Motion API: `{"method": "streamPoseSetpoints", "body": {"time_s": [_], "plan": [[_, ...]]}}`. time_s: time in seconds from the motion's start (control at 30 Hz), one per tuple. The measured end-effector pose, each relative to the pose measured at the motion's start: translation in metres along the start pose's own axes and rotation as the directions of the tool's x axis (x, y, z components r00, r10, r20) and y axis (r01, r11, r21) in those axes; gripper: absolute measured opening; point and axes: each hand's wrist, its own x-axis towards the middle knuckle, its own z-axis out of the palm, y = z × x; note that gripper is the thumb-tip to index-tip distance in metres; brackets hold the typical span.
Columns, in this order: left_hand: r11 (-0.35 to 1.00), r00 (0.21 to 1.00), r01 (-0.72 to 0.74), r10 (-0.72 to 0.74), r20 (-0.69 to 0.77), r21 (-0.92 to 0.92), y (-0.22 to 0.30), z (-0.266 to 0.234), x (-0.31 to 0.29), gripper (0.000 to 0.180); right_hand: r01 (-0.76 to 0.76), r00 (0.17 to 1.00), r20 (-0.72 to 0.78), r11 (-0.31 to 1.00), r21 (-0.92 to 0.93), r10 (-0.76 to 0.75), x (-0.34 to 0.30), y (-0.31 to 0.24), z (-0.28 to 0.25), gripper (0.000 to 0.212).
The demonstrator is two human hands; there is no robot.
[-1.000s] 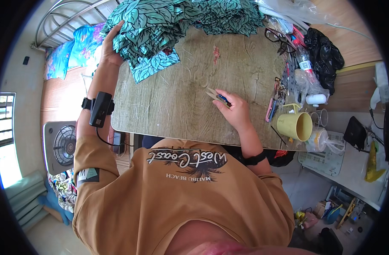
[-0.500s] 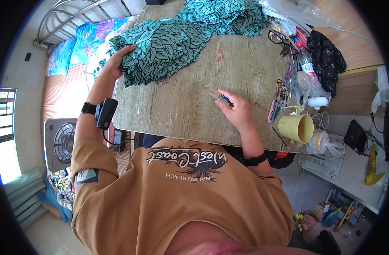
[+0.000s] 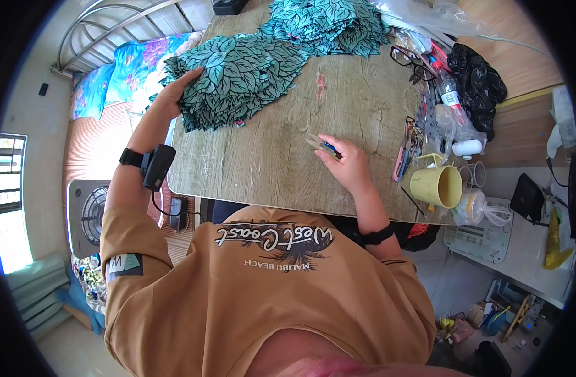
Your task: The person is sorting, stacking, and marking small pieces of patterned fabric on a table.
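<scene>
A thick pile of teal leaf-patterned fabric pieces (image 3: 244, 78) lies on the table's far left, with jagged, leaf-shaped edges. My left hand (image 3: 178, 89) rests on the pile's left edge, its fingers stretched over the top layer; the fingertips touch the cloth. My right hand (image 3: 346, 162) is closed around small blue-handled thread snips (image 3: 316, 143) above the middle of the table, the blades pointing away to the left. A second pile of the same fabric pieces (image 3: 326, 28) lies farther back, beside the first.
Along the table's right side lie eyeglasses (image 3: 414, 63), a black plastic bag (image 3: 478, 88), a clear bottle (image 3: 450, 99), a pink cutter (image 3: 400, 163) and a yellow mug (image 3: 436, 186). Reddish scraps (image 3: 320, 85) sit mid-table. A fan (image 3: 90, 217) stands left of the table.
The whole view has shifted slightly. Both hands stay nearly in place, the left on the pile and the right holding the snips, whose blades now show more clearly apart.
</scene>
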Motion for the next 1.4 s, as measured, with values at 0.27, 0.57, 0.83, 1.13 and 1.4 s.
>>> {"method": "streamPoseSetpoints", "body": {"time_s": [0.27, 0.57, 0.83, 1.13, 1.4], "plan": [[0.996, 0.996, 0.069, -0.065, 0.067, -0.063, -0.001, 0.0, 0.004, 0.027, 0.028, 0.999, -0.035, 0.999, 0.027, -0.027, -0.001, 0.002, 0.002, 0.035], [0.993, 0.996, -0.024, 0.034, 0.087, -0.112, -0.01, -0.007, 0.018, 0.026, -0.009, 1.0, -0.017, 1.0, -0.008, 0.009, 0.0, 0.0, 0.0, 0.035], [0.988, 0.995, -0.062, 0.073, 0.075, -0.138, -0.016, 0.002, 0.012, 0.025, 0.004, 1.0, -0.014, 1.0, -0.018, -0.004, 0.002, 0.001, 0.0, 0.035], [0.991, 0.996, -0.043, 0.051, 0.066, -0.124, -0.025, -0.005, 0.006, 0.027, 0.032, 1.0, -0.003, 0.992, 0.121, -0.031, 0.025, -0.015, -0.002, 0.036], [0.994, 0.983, 0.091, -0.1, 0.151, 0.065, -0.037, 0.032, -0.032, 0.029, 0.13, 0.992, -0.01, 0.986, 0.107, -0.129, 0.077, -0.057, 0.015, 0.034]]}}
